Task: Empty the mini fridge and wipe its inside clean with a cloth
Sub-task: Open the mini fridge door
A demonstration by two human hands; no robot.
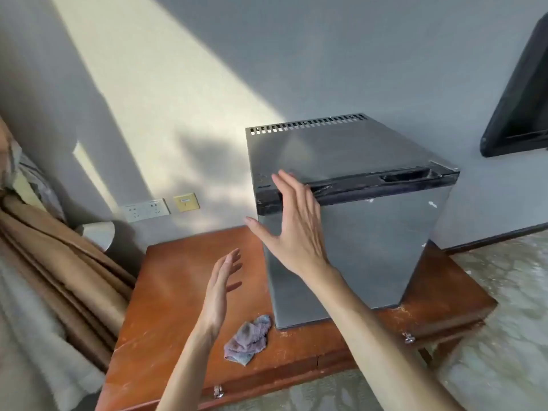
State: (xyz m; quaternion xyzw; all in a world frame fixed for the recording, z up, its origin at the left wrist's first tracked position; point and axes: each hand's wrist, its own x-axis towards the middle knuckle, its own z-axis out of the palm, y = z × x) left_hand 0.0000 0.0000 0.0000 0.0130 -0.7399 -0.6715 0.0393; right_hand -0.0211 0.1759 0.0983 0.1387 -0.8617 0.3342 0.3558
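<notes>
The mini fridge point(355, 221) sits right of centre in the frame, on the wooden tabletop point(166, 307), and its door is shut. So nothing has come out of it yet, as far as I can see; whatever it holds is hidden behind that grey door. The right hand point(292, 223) is up at the top left corner of the door, fingers spread and flat, grip released and holding nothing. It lies over the dark trim strip point(385, 185) where the handle recess runs, though I cannot tell whether it is actually touching. The left hand point(221, 287) hovers lower, toward the centre of the frame, above the tabletop, palm turned inward, also loose and empty. The cloth point(247, 339) lies crumpled on the tabletop at lower centre, just beside the fridge's front left corner, untouched by either hand. To my eye the job is at its very start: the door has to be opened, the contents taken out, then the cloth picked up for wiping.
</notes>
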